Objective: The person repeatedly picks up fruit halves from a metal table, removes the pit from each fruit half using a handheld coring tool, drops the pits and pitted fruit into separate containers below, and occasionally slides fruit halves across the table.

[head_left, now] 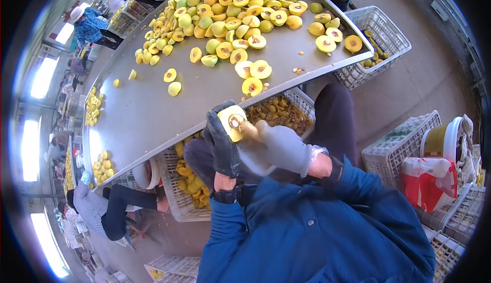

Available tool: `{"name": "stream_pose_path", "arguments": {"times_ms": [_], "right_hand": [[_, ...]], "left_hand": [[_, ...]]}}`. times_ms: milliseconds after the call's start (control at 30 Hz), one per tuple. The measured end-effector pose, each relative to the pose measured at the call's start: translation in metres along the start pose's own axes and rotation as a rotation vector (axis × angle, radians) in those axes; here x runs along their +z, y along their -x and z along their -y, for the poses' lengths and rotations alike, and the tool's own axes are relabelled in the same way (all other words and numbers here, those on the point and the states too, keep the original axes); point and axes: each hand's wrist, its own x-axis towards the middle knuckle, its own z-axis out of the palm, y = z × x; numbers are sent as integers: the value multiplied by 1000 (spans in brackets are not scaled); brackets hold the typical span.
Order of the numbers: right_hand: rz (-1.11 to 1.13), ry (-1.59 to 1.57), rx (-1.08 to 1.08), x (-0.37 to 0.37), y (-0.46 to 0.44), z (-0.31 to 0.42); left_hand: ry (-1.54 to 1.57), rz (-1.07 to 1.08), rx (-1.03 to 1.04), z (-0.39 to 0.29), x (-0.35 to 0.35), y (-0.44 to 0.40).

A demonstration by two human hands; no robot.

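My left hand (221, 147), in a black glove, grips a yellow peach half (228, 117) with its cut face and brown pit hollow turned to the right. My right hand (286, 147), in a grey glove, is closed around a tan wooden-handled tool (249, 130). The tool's tip is at the pit hollow; its exact shape is hidden. Both hands are in front of the near edge of a metal table (143, 114). Many cut peach halves (220, 27) are heaped on the table, and a few lie close to its edge.
Below the table edge stand a crate of brown pit scraps (279, 111) and a crate of yellow peach pieces (192, 183). Another crate (381, 22) is at the table's right corner. Crates (399, 140) and a white bucket (444, 140) stand right. A co-worker (105, 209) sits left.
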Motion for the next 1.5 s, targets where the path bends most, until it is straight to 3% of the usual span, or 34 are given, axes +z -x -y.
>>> {"name": "stream_pose_path", "arguments": {"times_ms": [200,333,467,600,667,700,767,867,967,1133,1500], "right_hand": [[52,-32,10,3,0,-7],[98,-64,-50,2,-5,-18],[125,-213,110,1,-6,-18],[150,-736,256,-5,-3,-8],[189,-1080,364,-5,-5,-9],[237,-1044,385,-9,-6,-8],[329,-968,433,-20,-7,-4],[136,-344,95,3,-3,-28],[59,80,3,-2,2,-22],[53,176,-111,-3,6,-12],[139,176,-70,-4,11,-6]], "left_hand": [[1,-43,109,9,8,-1],[-167,-8,159,12,5,-7],[-195,62,100,18,-1,-13],[-13,118,68,1,13,-7],[-65,72,210,6,22,1],[-93,48,278,8,25,6],[14,10,223,11,23,13],[292,-110,55,22,18,16],[105,-86,25,27,-3,18],[-113,79,88,13,-17,26],[-70,250,-29,45,-81,72]]}}
